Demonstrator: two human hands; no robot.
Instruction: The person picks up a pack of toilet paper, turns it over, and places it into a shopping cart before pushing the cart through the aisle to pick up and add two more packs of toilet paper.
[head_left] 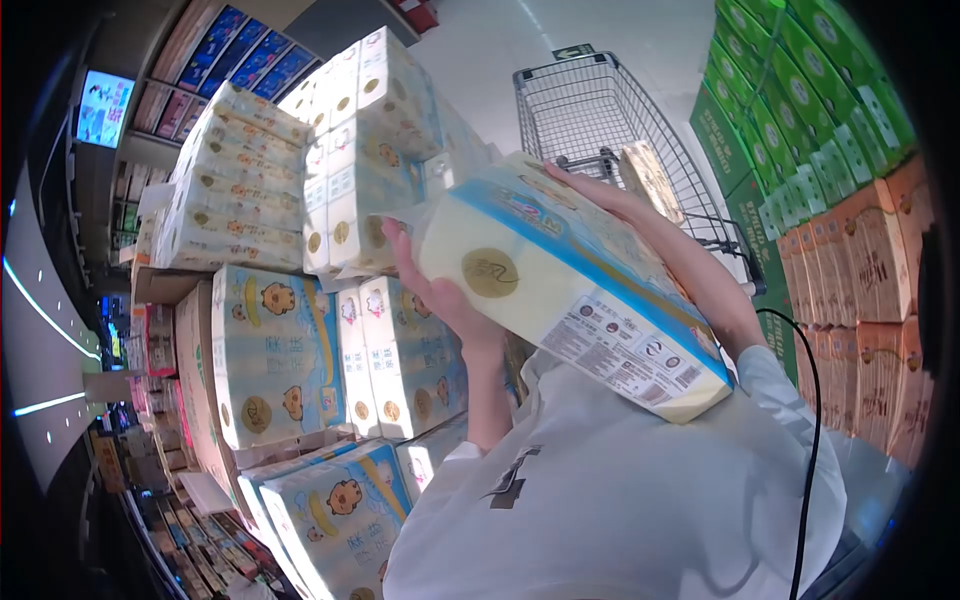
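Observation:
A large cream and blue pack of tissues (515, 265) is held up tilted before my chest, its printed label side facing me. My left hand (445, 295) presses against its left end, with thumb and fingers spread along the wrapper. My right hand (590, 190) reaches over the far edge of the pack, the forearm lying along its right side. Some of the right fingers are hidden behind the pack. Close to my left hand rises a stack of similar tissue packs (345, 195).
A metal shopping cart (580, 105) stands ahead, holding a pale pack (650, 180). Green packs (810, 70) and orange-brown packs (850, 270) are stacked on the right. More tissue packs (280, 350) fill the lower left. A black cable (815, 430) hangs at my right side.

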